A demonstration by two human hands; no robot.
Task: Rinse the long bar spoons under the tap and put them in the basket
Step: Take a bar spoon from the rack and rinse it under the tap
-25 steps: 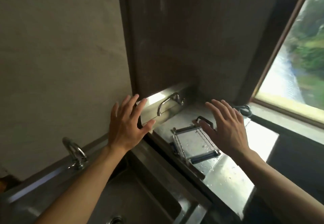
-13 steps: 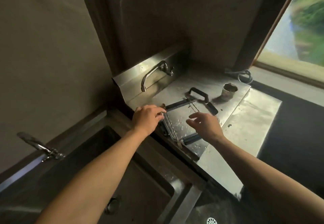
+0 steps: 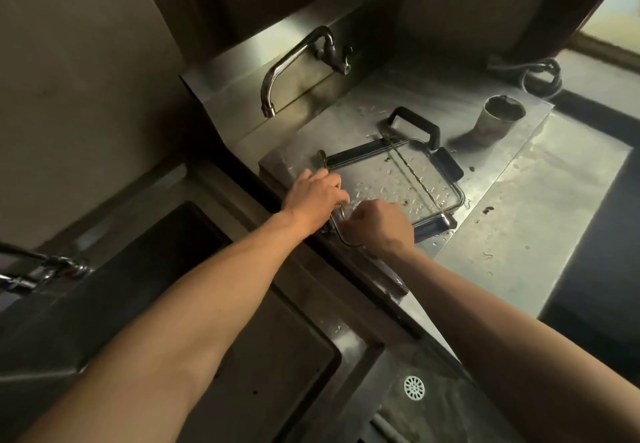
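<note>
A shallow wire basket (image 3: 460, 196) with dark handles lies on the wet steel counter. One long twisted bar spoon (image 3: 412, 176) rests across it, from the far handle to the near right corner. Thin metal bar spoons (image 3: 322, 162) run along the basket's left edge. My left hand (image 3: 315, 196) is curled over their middle. At the near left corner my right hand (image 3: 377, 224) is closed in a fist on their near end, where a bent metal piece sticks out. The tap (image 3: 294, 58) stands behind the basket, with no water running.
A metal cup (image 3: 495, 120) stands at the back right of the counter, with a coiled hose (image 3: 540, 75) behind it. A deep dark sink (image 3: 242, 338) lies to the left, with a second tap (image 3: 41, 269) beside it. A round floor drain (image 3: 414, 387) is below.
My view has tipped down from the wall to the counter. Both hands came down from the air to the basket's left edge and closed on the metal rods there.
</note>
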